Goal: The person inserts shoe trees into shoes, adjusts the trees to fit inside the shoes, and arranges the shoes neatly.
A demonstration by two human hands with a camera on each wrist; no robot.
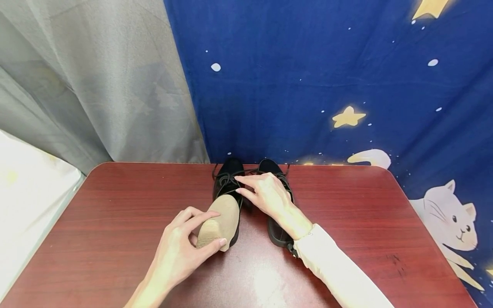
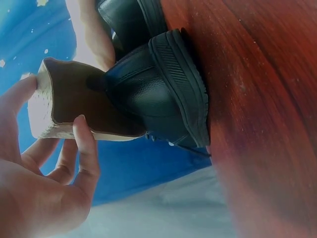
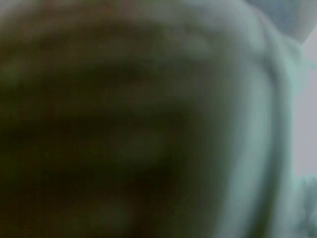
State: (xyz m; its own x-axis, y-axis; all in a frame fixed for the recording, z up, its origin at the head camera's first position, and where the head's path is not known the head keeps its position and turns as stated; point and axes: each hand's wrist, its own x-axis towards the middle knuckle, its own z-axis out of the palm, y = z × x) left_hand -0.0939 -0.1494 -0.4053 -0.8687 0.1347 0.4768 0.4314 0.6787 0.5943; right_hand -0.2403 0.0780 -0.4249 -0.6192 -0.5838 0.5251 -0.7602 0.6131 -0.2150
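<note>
A pair of black lace-up shoes stands on the table, toes toward the far edge. Over the opening of the left shoe [image 1: 227, 173] slopes a beige insole [image 1: 225, 214], its front end inside the shoe and its heel end raised. My left hand [image 1: 179, 244] grips that heel end between thumb and fingers; in the left wrist view the insole's brown underside [image 2: 79, 94] shows. With thumb and index finger my right hand [image 1: 271, 194] pinches the left shoe at its laces. Its wrist passes over the right shoe [image 1: 275, 231], partly hiding it.
The reddish wooden table [image 1: 127, 214] ends just beyond the shoe toes. Behind it hang a grey curtain [image 1: 127, 85] and a blue star-patterned curtain [image 1: 277, 85]. In the right wrist view a blurred dark surface fills most of the picture.
</note>
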